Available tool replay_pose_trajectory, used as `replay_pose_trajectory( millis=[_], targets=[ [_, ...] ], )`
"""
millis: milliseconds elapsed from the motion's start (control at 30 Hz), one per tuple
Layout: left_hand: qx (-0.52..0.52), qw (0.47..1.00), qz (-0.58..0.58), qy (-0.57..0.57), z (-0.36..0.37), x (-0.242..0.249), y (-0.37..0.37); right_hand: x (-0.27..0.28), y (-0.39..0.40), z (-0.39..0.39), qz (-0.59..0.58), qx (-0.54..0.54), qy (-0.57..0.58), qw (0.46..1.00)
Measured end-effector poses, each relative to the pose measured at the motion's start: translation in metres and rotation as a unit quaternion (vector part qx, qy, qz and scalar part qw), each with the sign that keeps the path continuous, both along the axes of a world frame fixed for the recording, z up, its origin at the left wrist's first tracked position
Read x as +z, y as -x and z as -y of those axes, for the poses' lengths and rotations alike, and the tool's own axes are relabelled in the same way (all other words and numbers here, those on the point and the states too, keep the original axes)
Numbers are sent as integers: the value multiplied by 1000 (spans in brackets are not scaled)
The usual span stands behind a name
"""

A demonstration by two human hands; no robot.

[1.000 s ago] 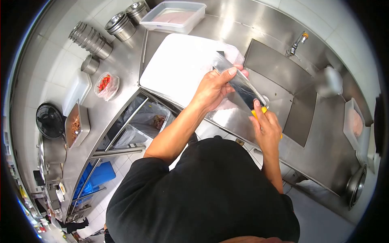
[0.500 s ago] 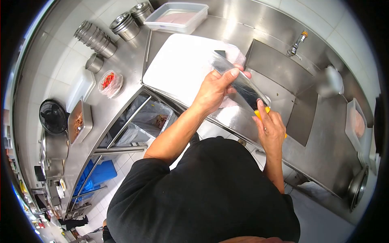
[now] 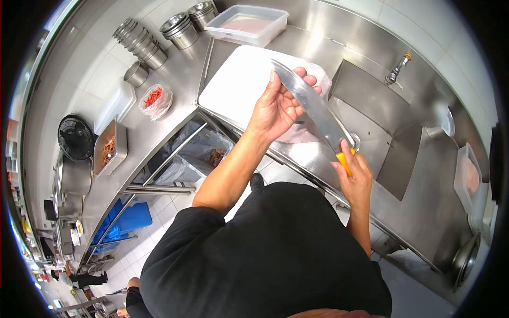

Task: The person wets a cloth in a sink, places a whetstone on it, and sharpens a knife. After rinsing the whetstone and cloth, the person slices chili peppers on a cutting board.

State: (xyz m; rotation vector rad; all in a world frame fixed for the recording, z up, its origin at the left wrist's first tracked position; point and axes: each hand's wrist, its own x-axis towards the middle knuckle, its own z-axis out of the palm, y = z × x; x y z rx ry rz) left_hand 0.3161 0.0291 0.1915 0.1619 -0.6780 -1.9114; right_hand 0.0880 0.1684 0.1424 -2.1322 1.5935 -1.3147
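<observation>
A long, wide-bladed kitchen knife [image 3: 314, 102] slants across the view, its tip pointing up and to the left. Its yellow handle [image 3: 345, 161] sits in my right hand [image 3: 356, 177], which is closed on it with a finger near the base of the blade. My left hand [image 3: 280, 108] is open, palm up, thumb and fingers apart, right at the front half of the blade. Behind the knife lies a white cutting board [image 3: 233, 79] on the steel counter, with clear plastic wrap [image 3: 321, 77] bunched at its right end.
A steel sink [image 3: 371, 114] with a tap [image 3: 398, 68] is to the right. A plastic tub [image 3: 249, 25] stands behind the board. On the left counter are stacked steel pots [image 3: 139, 45], red chillies in a bag [image 3: 155, 99] and a tray [image 3: 112, 146]. A lined bin [image 3: 197, 151] sits below.
My left hand has gone from gripping around the blade to open fingers. The knife has turned so its broad side shows bright. The whole view has shifted slightly.
</observation>
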Motion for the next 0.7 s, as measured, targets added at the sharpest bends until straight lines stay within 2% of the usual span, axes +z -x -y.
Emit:
replay_pose_trajectory(
  millis=[267, 367, 467, 700],
  targets=[
    [-20, 999, -28, -16, 3, -9, -4, 2, -3, -3, -13, 1, 11, 1000],
    [20, 1000, -9, -17, 9, -7, -12, 3, -10, -4, -16, -11, 1, 1000],
    [22, 998, -39, -33, 24, -12, -25, 1, -20, -7, -5, -27, -10, 1000],
    [-39, 994, -75, -69, 34, -27, -31, 3, -34, -18, -10, -66, -43, 997]
  ],
)
